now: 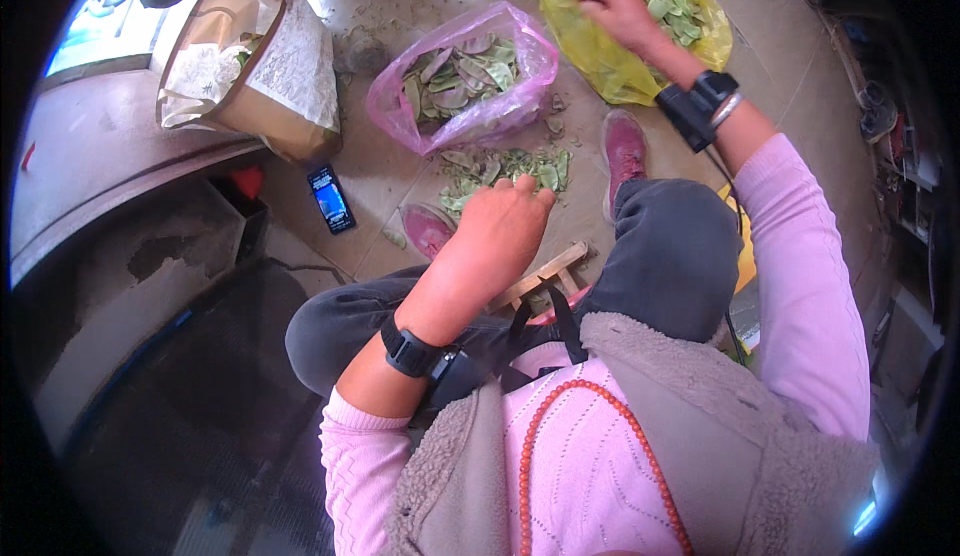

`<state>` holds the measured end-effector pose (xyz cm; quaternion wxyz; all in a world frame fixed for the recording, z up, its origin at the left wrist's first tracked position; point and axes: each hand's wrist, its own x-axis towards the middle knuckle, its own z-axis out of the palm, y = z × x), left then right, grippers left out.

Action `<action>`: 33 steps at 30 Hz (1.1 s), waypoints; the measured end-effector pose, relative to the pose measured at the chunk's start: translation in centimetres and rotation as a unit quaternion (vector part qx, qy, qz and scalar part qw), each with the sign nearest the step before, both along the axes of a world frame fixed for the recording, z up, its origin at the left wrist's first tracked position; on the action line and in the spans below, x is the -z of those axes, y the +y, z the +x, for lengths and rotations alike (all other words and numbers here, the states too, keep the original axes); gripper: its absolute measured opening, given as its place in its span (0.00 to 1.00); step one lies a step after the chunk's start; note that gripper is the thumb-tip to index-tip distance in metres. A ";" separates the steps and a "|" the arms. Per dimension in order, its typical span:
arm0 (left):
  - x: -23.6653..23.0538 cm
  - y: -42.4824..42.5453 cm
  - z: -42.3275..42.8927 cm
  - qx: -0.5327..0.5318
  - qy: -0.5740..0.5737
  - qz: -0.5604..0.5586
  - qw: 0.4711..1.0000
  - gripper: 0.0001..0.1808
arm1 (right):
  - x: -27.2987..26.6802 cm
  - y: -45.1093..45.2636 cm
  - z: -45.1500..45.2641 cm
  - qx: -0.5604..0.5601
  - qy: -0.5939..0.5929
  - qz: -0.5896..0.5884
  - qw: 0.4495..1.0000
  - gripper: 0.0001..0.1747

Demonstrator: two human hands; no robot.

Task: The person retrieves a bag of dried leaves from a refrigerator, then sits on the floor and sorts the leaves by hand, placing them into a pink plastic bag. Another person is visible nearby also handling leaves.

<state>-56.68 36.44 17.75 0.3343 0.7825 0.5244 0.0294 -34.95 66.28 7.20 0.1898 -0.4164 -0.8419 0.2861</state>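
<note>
My left hand (504, 227) hangs, back upward, over the near edge of a loose pile of green pods and scraps (555, 173) on the floor. Its fingers point down and are partly hidden, so any held piece cannot be made out. My right hand (619, 22) is above the left side of a yellow plastic bag (574, 46), with its fingers curled and somewhat blurred. Flat green bean pods (679, 16) fill this bag. Between the hands stands a pink plastic bag (491, 132), rolled wide at the mouth, holding more flat pods (465, 80), some purplish.
A white and tan carrier bag (289, 68) stands at the left beside a lit phone (331, 200) on the tiled floor (375, 181). My pink shoes (625, 143) flank the pod pile. A small wooden frame (551, 271) lies between my knees. Cluttered shelving (907, 151) lines the right.
</note>
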 end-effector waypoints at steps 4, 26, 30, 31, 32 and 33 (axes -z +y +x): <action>0.5 2.0 -1.7 -0.035 0.016 -0.021 0.999 0.14 | 5.4 -4.1 -9.3 -0.189 -0.014 -0.156 0.969 0.18; 0.9 3.3 -5.9 -0.127 0.014 -0.065 0.990 0.25 | 8.8 -3.3 -12.1 -0.100 0.021 -0.380 0.919 0.19; 1.0 4.8 -7.0 -0.320 -0.113 0.066 0.938 0.33 | 1.4 -4.0 -12.2 -0.116 0.101 -0.459 0.875 0.15; 1.0 5.4 -7.3 -0.381 -0.161 0.081 0.907 0.36 | -0.7 -4.5 -12.2 -0.112 0.117 -0.480 0.862 0.15; 0.8 5.8 -7.5 -0.446 -0.300 0.031 0.843 0.37 | -2.8 -5.0 -11.9 -0.128 0.144 -0.499 0.845 0.16; 0.6 6.3 -7.7 -0.499 -0.427 -0.045 0.753 0.39 | -4.9 -5.5 -12.1 -0.131 0.138 -0.501 0.844 0.16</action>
